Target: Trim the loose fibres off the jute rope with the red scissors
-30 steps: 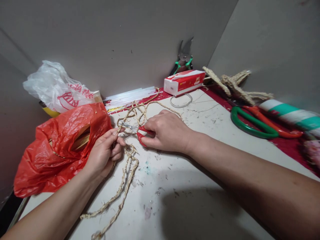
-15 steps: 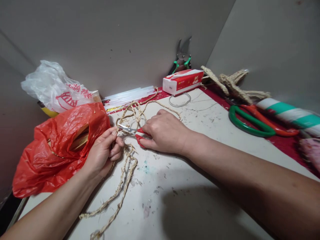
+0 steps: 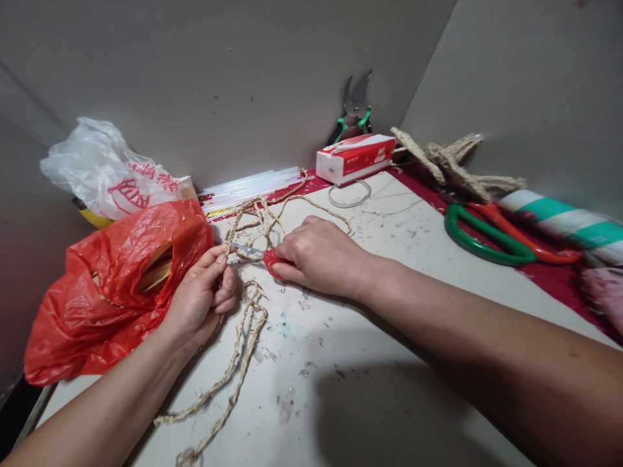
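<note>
My left hand (image 3: pixel 207 288) pinches a tan braided straw cord (image 3: pixel 265 220) between thumb and fingers. Part of the cord lies in loose loops beyond the hands, and other lengths trail toward the front of the table. My right hand (image 3: pixel 318 256) is closed around the red handles of small scissors (image 3: pixel 270 261). Their thin metal blades point left and meet the cord just above my left fingertips. The blades look nearly closed. Whether the cord is cut through, I cannot tell.
A red plastic bag (image 3: pixel 121 311) stands close by my left forearm, a white bag (image 3: pixel 107 175) behind it. Along the back are clear sticks (image 3: pixel 257 185), a tissue pack (image 3: pixel 357 159) and pruning shears (image 3: pixel 354 110). Large green-and-orange-handled scissors (image 3: pixel 481 246) lie right, by straw braids (image 3: pixel 455 162).
The scissors' handles have come together and the blades have closed at the cord. My left hand stays almost in place, still pinching the cord.
</note>
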A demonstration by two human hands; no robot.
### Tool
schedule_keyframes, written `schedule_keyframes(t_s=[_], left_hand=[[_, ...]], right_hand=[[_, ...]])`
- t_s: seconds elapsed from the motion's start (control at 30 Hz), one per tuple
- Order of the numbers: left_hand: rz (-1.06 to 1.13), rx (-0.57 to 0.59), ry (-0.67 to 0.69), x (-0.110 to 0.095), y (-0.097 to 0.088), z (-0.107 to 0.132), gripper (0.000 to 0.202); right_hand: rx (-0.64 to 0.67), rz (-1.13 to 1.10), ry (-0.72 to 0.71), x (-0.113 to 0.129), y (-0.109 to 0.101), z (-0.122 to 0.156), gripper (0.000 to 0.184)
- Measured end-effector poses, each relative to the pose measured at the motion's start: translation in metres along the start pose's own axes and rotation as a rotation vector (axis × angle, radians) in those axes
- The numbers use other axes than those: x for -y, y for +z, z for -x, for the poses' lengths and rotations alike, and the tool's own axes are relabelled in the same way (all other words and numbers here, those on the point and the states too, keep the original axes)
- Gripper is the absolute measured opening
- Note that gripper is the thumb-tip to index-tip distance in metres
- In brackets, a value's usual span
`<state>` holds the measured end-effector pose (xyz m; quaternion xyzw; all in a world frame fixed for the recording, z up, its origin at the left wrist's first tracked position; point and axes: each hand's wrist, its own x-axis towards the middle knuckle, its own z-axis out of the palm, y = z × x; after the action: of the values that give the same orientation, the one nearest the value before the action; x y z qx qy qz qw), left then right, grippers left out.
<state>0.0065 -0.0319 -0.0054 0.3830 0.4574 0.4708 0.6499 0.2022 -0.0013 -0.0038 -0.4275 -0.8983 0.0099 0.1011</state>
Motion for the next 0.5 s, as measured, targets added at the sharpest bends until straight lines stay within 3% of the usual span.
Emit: schedule_keyframes(t_s=[0.5], left_hand=[[-0.033,0.030,-0.020,0.0015,0.0015,0.0018,0.011]], right_hand=[[-0.069,0.082,0.036,0.0047,0.0009,0.0010,0.039]])
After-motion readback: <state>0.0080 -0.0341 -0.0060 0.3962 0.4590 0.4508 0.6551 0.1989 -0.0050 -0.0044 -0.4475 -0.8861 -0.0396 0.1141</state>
